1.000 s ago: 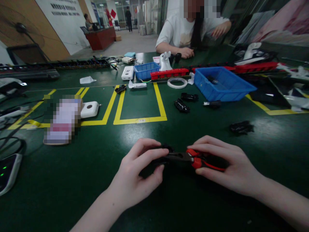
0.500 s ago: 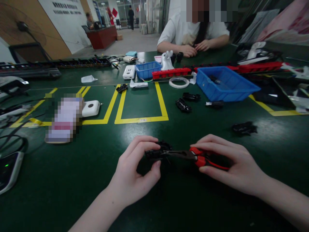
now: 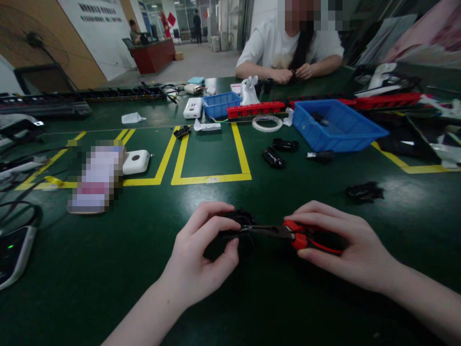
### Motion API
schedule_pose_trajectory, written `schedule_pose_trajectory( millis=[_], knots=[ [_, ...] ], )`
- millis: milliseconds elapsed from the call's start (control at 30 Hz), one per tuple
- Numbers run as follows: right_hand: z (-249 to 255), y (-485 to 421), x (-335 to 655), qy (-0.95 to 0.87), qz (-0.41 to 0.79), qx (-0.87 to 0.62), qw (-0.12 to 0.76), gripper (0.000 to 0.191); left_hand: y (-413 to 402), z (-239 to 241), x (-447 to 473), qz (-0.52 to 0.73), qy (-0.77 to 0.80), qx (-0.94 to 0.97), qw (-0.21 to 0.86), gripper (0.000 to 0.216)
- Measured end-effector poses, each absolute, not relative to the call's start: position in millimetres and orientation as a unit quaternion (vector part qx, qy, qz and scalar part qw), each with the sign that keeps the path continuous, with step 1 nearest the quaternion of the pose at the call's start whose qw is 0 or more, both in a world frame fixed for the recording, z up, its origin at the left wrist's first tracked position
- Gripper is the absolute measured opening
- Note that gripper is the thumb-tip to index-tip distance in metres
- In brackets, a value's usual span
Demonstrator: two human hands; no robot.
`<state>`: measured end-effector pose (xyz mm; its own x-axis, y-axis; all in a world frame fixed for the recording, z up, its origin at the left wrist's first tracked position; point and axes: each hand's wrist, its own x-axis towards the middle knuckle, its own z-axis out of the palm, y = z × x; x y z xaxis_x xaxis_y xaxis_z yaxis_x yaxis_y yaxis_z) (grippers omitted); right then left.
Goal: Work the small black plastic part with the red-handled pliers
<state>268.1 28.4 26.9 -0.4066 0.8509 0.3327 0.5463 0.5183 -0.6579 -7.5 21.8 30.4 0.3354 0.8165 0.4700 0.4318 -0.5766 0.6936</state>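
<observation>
Low over the green table [image 3: 108,269], my left hand [image 3: 201,259] is closed around a small black plastic part [image 3: 241,220], thumb and fingers pinching it. My right hand [image 3: 342,250] grips the red-handled pliers [image 3: 298,236], whose dark jaws reach left and meet the black part between my two hands. Most of the part is hidden by my fingers.
Loose black parts [image 3: 363,191] [image 3: 273,157] lie on the table beyond my hands. A big blue bin [image 3: 334,126], a small blue bin [image 3: 219,104], a tape roll [image 3: 267,123], a white device [image 3: 135,161] and yellow floor-tape boxes [image 3: 211,179] sit farther back. A person in white works opposite.
My left fingers have shifted slightly on the black part and the pliers' jaws stay on it. The person opposite brought both hands together.
</observation>
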Motion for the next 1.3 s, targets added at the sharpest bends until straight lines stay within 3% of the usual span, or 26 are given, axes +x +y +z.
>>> schedule_pose_trajectory(
  millis=[1300],
  knots=[
    [27.8,28.0,266.6,-0.802,0.237,-0.435,0.334,0.03,20.4,28.5,-7.8,0.424,0.384,0.79,0.222,0.018]
  ],
)
